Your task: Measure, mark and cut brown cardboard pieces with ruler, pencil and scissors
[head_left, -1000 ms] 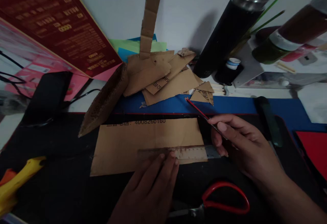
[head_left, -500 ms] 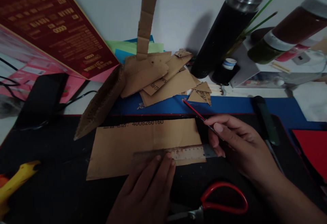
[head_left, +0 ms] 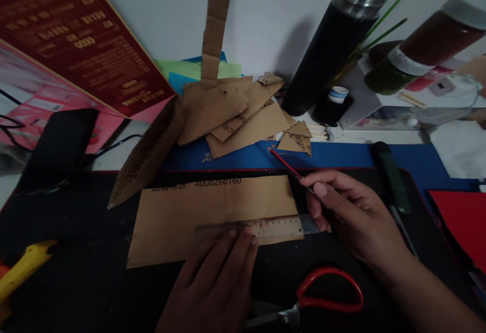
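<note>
A rectangular piece of brown cardboard [head_left: 182, 216] with printed digits along its far edge lies on the black mat. Across its near right part rests a clear ruler [head_left: 275, 225], whose right end reaches past the cardboard. My left hand [head_left: 216, 277] lies flat, its outstretched fingertips pressing on the ruler and cardboard. My right hand [head_left: 345, 211] is closed around a thin red and black pencil [head_left: 285, 162], held slanted above the cardboard's right edge with one end pointing up and left. Fingers of this hand are close to the ruler's right end; whether they touch it, I cannot tell.
Red-handled scissors [head_left: 330, 290] lie near me. To the right is a dark-handled tool [head_left: 391, 176], to the left a yellow tool [head_left: 28, 267]. Cardboard scraps [head_left: 246, 130] pile up behind, beside a folded cardboard piece [head_left: 148, 151] and a black thermos [head_left: 330, 54].
The whole view has shifted very slightly. Both hands, the ruler, the pencil and the cardboard keep the same places relative to each other.
</note>
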Available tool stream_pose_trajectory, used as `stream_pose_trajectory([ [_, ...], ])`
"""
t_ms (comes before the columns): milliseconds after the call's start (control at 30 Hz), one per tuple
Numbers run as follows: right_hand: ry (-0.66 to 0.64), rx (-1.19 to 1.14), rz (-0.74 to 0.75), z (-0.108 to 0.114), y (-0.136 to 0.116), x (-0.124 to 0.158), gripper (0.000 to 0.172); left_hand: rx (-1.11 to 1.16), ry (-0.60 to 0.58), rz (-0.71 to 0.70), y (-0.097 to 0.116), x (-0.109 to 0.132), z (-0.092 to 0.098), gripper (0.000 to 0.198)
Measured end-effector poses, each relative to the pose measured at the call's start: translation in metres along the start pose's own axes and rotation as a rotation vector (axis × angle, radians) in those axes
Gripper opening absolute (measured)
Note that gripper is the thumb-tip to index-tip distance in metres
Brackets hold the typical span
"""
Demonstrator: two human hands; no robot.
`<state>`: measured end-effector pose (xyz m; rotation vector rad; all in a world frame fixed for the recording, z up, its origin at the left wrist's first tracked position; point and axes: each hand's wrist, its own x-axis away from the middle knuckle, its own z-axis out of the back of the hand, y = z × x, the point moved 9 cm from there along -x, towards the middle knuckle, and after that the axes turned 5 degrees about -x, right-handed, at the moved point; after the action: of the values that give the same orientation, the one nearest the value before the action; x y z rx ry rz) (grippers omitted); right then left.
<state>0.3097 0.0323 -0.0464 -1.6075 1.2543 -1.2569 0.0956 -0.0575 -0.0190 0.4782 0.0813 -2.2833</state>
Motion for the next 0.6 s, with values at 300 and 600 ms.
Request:
stream_pose_trajectory([
  [300,0.002,0.003,-0.004,0.0008,0.0023,-0.0003,0.017,0.018,-0.005,0.013,-0.0004,-0.0026,0.0011,0.036],
  [600,-0.015,0.006,0.005,-0.0028,-0.0005,0.0004,0.017,-0.01,-0.038,-0.04,0.0019,0.0033,-0.0057,0.041],
])
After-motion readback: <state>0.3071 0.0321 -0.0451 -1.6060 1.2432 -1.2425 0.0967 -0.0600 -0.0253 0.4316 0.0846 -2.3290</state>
